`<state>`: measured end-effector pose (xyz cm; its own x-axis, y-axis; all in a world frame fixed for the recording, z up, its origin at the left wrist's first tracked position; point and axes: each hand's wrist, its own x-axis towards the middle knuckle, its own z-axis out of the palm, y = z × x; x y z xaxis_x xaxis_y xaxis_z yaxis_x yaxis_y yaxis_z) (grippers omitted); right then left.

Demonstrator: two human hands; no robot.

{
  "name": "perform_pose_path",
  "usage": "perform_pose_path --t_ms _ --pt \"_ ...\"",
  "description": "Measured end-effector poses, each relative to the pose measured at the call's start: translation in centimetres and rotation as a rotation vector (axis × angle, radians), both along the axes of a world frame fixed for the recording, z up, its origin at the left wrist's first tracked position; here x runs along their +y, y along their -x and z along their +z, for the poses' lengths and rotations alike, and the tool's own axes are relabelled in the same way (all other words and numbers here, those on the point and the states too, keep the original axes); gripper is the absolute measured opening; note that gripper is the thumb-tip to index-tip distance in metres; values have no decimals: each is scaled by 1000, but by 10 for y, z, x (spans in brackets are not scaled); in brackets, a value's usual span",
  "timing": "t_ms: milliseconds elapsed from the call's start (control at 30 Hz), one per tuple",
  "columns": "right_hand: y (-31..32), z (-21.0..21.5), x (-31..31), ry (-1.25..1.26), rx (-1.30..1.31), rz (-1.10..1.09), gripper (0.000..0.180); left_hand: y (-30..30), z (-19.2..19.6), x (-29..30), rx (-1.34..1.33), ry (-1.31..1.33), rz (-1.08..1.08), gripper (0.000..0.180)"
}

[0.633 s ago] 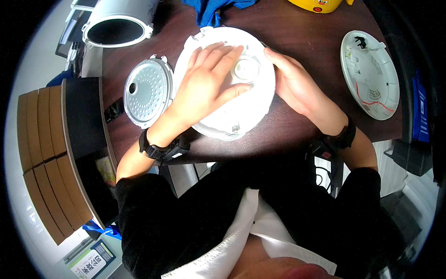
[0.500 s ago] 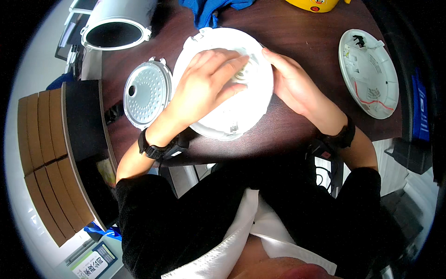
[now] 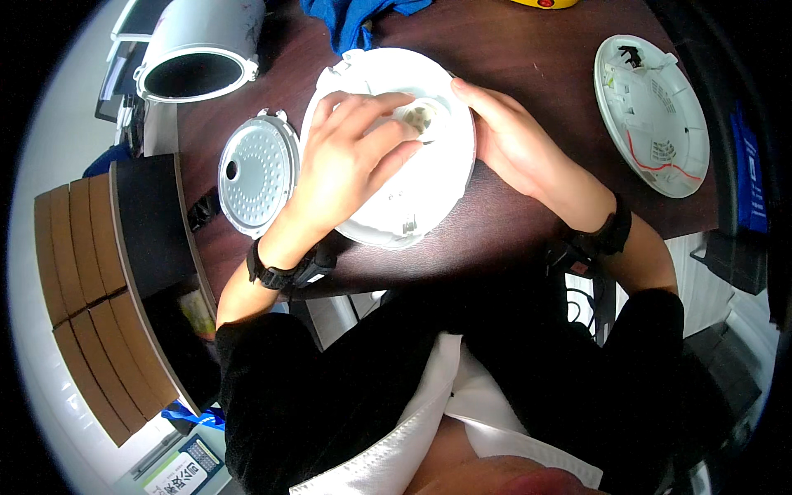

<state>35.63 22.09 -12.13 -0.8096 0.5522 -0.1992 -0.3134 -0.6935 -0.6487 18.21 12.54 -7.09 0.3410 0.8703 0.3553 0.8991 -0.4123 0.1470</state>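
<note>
A round white plastic lid (image 3: 429, 198), which looks like part of a rice cooker, sits in front of me with its hollow side up. My left hand (image 3: 355, 144) lies over it, fingers apart and slightly bent, with the fingertips at the small round recess (image 3: 419, 120) near its middle. I see nothing held in those fingers, though their undersides are hidden. At the lid's right rim my right hand (image 3: 516, 144) holds the edge, thumb on top and the other fingers out of sight behind it. A grey dimpled inner lid (image 3: 262, 177) with one dark hole lies just left of the white lid.
At the far left a white cylindrical housing (image 3: 198, 37) lies on its side. A blue cloth (image 3: 351, 25) and a yellow object (image 3: 544, 3) are at the back. Another white round cover (image 3: 672, 124) with a red wire rests at the right. Brown boxes (image 3: 91, 247) stand left of the dark table.
My left hand has drawn back slightly to the left, uncovering more of the round recess. The right hand keeps its hold on the rim. The whole view has shifted a little.
</note>
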Motion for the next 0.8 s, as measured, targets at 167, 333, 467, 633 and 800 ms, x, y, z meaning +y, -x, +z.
perform_pose_path --t_ms 167,333,467,633,800 --pt "-1 -2 0 -8 -13 -13 34 -2 3 0 -13 -35 -4 15" --pt "-1 0 -1 -22 -31 12 35 1 0 -5 -85 12 16 16" --pt "0 -2 -3 -10 -6 10 35 3 -2 -7 -119 34 28 16" --pt "-1 1 -3 -8 11 13 35 4 1 -7 -176 62 26 15" --pt "-1 -1 -4 34 19 2 34 5 3 -7 -149 47 -7 17"
